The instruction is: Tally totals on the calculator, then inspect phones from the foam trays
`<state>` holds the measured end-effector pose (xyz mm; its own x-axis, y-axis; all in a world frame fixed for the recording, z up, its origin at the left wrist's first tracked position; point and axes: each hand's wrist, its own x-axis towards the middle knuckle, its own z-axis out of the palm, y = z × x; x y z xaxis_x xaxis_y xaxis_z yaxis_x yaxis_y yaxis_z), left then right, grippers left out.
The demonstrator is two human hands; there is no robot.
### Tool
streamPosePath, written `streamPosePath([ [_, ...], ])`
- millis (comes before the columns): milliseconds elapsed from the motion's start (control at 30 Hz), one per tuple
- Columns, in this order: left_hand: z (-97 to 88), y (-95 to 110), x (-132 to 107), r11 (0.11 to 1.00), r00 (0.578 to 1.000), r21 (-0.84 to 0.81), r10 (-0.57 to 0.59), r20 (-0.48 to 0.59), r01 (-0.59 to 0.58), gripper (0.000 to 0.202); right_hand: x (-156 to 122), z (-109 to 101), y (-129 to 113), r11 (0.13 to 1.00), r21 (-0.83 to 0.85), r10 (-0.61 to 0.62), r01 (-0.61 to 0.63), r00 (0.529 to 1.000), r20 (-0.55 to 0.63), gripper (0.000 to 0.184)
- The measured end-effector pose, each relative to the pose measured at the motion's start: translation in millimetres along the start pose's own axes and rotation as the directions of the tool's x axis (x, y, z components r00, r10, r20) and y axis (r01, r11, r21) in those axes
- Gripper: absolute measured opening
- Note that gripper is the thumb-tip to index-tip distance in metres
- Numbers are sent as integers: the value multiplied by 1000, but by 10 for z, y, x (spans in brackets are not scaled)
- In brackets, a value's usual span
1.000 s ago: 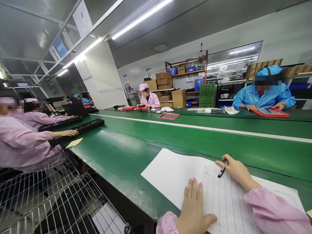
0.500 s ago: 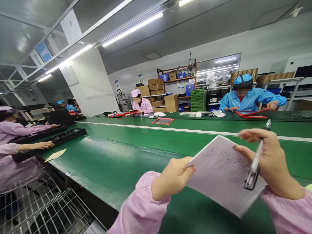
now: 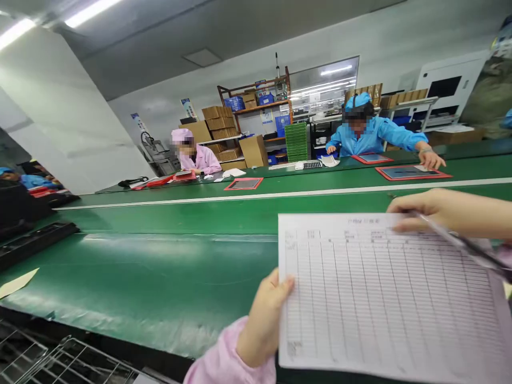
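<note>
The left hand (image 3: 264,317) is closed on the left edge of a printed paper (image 3: 376,309), its thumb lying over the front. The paper is held up, ruled side facing the wearer, above the near part of the green bench (image 3: 160,288). The right hand (image 3: 436,212) has bent fingers at the top edge and grips a pen (image 3: 460,240), which slants across the upper right corner, blurred; whether those fingers also pinch the paper I cannot tell. Across the bench, a co-worker in blue (image 3: 362,140) has one hand on a red-edged panel (image 3: 394,173)
</note>
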<state>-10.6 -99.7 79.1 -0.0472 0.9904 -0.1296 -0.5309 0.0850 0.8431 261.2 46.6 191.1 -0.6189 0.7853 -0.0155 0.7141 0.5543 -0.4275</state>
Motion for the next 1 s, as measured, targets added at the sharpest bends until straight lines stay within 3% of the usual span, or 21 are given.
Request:
streamPosePath([
  [100,-77,-648,-37,977,978,-52,-204,35,206,45,120,435,223,997,-13,73,-72,982,177,27],
  [200,-199,-956,-75,907,932,246,-361,33,343,73,175,854,404,989,-41,148,-142,957,250,17],
  [233,-233,-952,-81,845,933,423,-361,-2,328,78,179,951,455,985,-57,170,-161,952,254,17],
  [300,-266,-827,-82,618,971,764,-237,-41,183,74,176,1065,544,979,-80,202,-188,947,248,18],
  [367,-235,-656,-65,336,989,941,-131,73,-25,61,169,1099,608,974,-83,223,-209,944,242,15],
  [400,-200,-593,-46,230,976,966,-154,152,-114,56,167,1099,628,973,-75,231,-219,943,239,12],
  [500,-80,-578,48,87,884,948,-345,316,-305,56,173,1092,646,967,-18,252,-255,943,218,5],
  [633,-66,-753,210,6,779,894,-488,394,-448,74,167,1083,684,935,114,326,-335,941,89,5],
  [700,-110,-774,277,-29,766,884,-513,388,-467,77,108,1053,731,902,207,396,-378,917,-54,12],
  [800,-93,-683,338,-98,759,867,-538,367,-488,75,-62,1015,782,837,395,492,-379,838,-237,41],
  [900,124,-566,393,-237,745,809,-582,325,-538,58,-213,1084,765,756,559,539,-340,808,-238,60],
  [1000,465,-556,521,-278,691,720,-621,371,-636,49,-236,1278,707,675,661,544,-327,827,-146,45],
])
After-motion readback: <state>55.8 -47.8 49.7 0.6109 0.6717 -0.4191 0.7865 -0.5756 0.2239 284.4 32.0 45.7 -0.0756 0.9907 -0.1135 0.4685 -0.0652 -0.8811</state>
